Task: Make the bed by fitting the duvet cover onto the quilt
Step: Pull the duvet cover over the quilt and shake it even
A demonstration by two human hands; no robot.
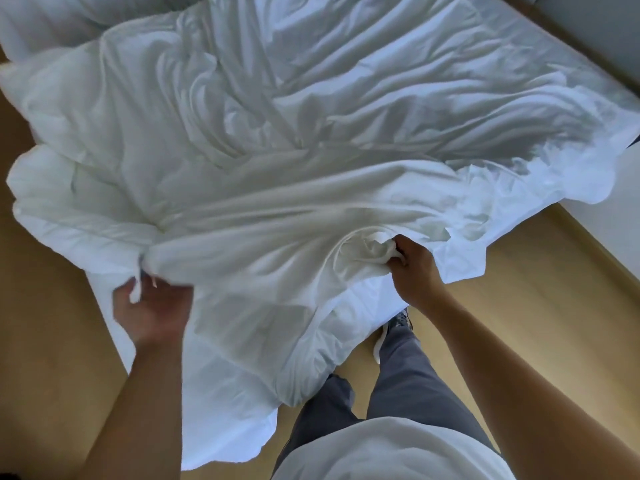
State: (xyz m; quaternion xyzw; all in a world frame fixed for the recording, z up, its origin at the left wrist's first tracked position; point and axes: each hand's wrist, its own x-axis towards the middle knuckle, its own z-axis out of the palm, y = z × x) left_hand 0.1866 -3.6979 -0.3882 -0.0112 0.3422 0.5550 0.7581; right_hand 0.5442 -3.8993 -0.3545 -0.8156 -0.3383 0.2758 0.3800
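Note:
A white duvet cover (311, 140) lies crumpled over the bed, its near edge hanging off the foot toward me. The thicker white quilt (69, 140) bulges along the left side, partly under the cover. My left hand (152, 310) grips a bunched fold of the white fabric at the lower left. My right hand (412, 271) clutches a wad of the cover's near edge at centre right. Both hands hold the fabric lifted above the floor. Which layer each hand holds beneath the folds is hidden.
Wooden floor (519, 306) surrounds the foot of the bed. My legs in grey trousers (408, 382) stand close to the hanging fabric, one shoe (391, 327) showing. A pillow (52, 19) lies at the far left. A grey wall (595, 32) runs along the right.

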